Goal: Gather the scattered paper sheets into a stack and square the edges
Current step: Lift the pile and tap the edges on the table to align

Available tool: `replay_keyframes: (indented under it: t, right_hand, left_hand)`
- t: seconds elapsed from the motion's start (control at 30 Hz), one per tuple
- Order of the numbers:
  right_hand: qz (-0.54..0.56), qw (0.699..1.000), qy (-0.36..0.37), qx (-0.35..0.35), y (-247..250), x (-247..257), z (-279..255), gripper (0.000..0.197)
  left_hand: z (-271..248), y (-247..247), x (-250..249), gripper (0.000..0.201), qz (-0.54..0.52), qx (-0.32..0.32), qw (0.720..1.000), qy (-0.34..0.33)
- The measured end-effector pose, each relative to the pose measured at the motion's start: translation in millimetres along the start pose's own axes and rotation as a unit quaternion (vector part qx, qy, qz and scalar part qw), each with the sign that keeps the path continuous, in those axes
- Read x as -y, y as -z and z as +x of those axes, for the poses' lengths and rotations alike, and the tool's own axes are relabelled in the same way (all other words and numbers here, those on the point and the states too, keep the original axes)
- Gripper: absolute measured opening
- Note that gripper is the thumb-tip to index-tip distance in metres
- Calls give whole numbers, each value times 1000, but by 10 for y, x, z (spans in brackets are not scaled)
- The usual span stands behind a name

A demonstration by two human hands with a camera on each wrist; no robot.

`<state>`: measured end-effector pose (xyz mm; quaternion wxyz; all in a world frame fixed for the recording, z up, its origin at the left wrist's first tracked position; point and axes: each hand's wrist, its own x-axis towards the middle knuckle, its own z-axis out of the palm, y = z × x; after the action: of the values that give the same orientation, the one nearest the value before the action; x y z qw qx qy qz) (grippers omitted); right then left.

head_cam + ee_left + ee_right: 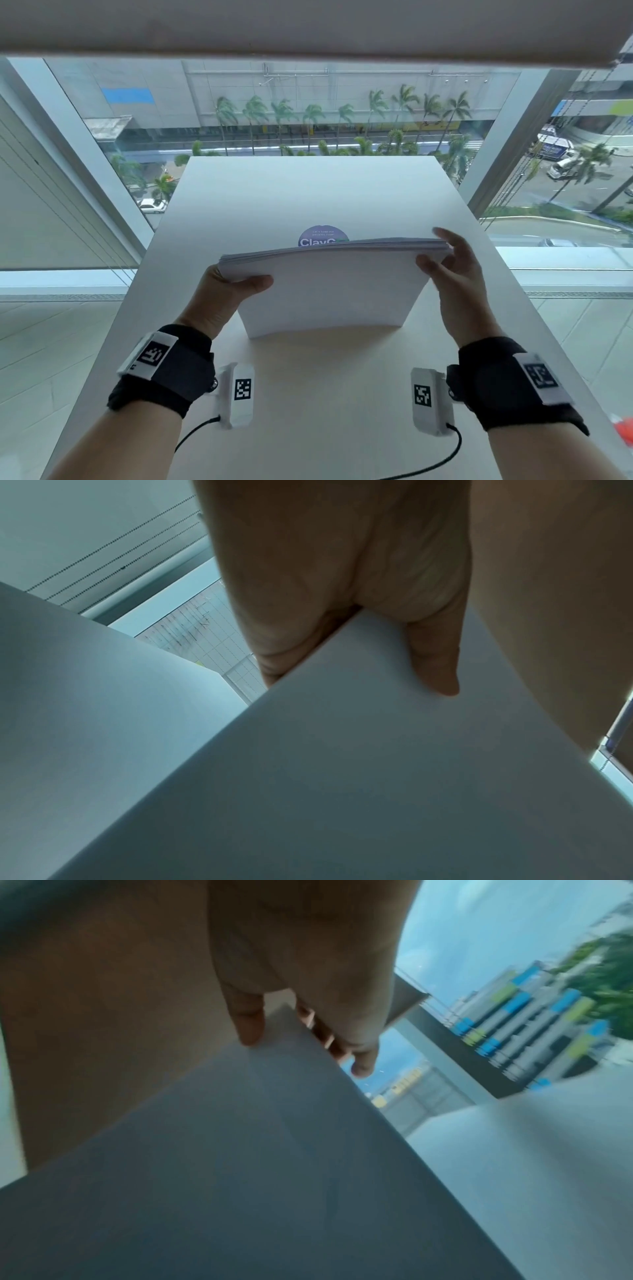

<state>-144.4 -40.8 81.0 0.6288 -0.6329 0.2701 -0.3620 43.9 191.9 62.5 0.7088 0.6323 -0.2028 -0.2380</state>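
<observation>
A: Where is the paper stack [329, 291] sitting right now?

B: It is standing on its lower edge on the white table [239, 192], tilted toward the person, with the top edge fanned slightly. Both hands are holding it by the upper corners.

A: Hand states?

B: The left hand [226, 294] is gripping the top left corner, thumb lying across the near face and the other fingers hidden behind the sheets. The right hand [455, 274] is pinching the top right corner more loosely, thumb on the near face, fingers half spread behind.

A: Step in hand?

B: The person is probably squaring the edges by tapping. To do it well, the grip should be loosening enough for the sheets to be dropping level against the table, palms guiding the sides, and the stack going upright rather than leaning. The top edge is showing layers not yet flush.

A: Counts?

B: One stack, sheet number too fine to be counting. Two hands, two wrist cameras, one round purple sticker [323, 236] peeking behind the stack. No loose sheets are showing elsewhere on the table.
</observation>
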Motion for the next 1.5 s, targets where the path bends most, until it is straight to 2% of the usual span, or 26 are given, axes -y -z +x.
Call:
replay_keyframes:
  t: [0.03,0.1,0.2,0.27,0.33,0.4,0.43,0.5,0.57,0.6,0.67,0.77,0.8,0.9,0.93,1.03,1.07,1.17,1.2,1.23,1.3,1.37,1.43,1.5]
  right_hand:
    - [-76,996,37,-18,-32,65,-20,42]
    - [-241,960,134,-48,-140,190,-71,57]
    - [-366,901,233,-18,-426,400,-232,74]
    - [-422,861,279,47,-665,445,-387,80]
    - [-503,788,321,149,-865,451,-507,80]
    - [-570,719,297,265,-1012,450,-541,76]
    - [-569,714,271,305,-1064,457,-536,74]
    - [-523,748,261,314,-1128,505,-521,74]
    - [-492,774,302,261,-1212,574,-544,79]
    - [-486,777,313,250,-1262,593,-549,81]
    - [-508,753,313,278,-1366,590,-573,81]
    - [-547,705,243,381,-1481,598,-591,72]
    - [-543,707,241,385,-1495,607,-593,71]
    - [-494,754,279,331,-1534,649,-623,73]
    - [-494,756,283,323,-1533,643,-620,74]
    - [-542,722,249,350,-1463,554,-583,73]
    - [-547,722,237,350,-1413,529,-557,74]
    - [-525,771,252,259,-1199,498,-474,81]
    - [-532,777,248,230,-1106,487,-440,84]
    - [-552,770,231,220,-1007,477,-399,84]
    - [-604,739,180,238,-828,454,-334,81]
    - [-601,750,173,214,-696,461,-304,81]
    - [-568,786,189,152,-622,498,-306,84]
    - [-577,784,182,139,-561,495,-284,82]
  left_hand:
    - [0,-4,-3,27,2,-1,1000,0]
    - [-12,-7,-7,28,3,0,1000,2]
    - [-34,-6,-2,28,0,-3,1000,2]
    - [-42,-11,1,27,0,-8,1000,3]
    - [-50,-11,-2,26,-1,-10,1000,5]
    - [-64,-3,-9,25,-3,-4,1000,10]
    - [-71,-1,-12,24,-4,0,1000,11]
    - [-80,0,-18,24,-3,2,1000,14]
    - [-83,-6,-24,23,3,-1,1000,12]
    - [-86,-8,-27,23,7,-4,1000,9]
    - [-92,-12,-35,21,13,-1,1000,4]
    - [-104,-18,-55,19,12,29,1000,-1]
    - [-102,-17,-56,19,12,29,1000,-4]
    - [-80,-4,-31,20,30,17,999,-21]
    - [-75,2,-19,21,34,18,999,-24]
    - [-68,16,-5,23,13,27,1000,-4]
    - [-69,15,-7,23,11,29,1000,0]
    - [-67,9,-12,23,12,13,1000,5]
    - [-66,5,-19,23,11,8,1000,8]
    - [-63,0,-26,23,8,6,1000,11]
    - [-59,-9,-38,25,9,4,1000,14]
    - [-53,-16,-44,32,21,2,1000,15]
    - [-47,-22,-36,37,29,0,999,16]
    - [-43,-35,-37,37,34,-2,999,18]
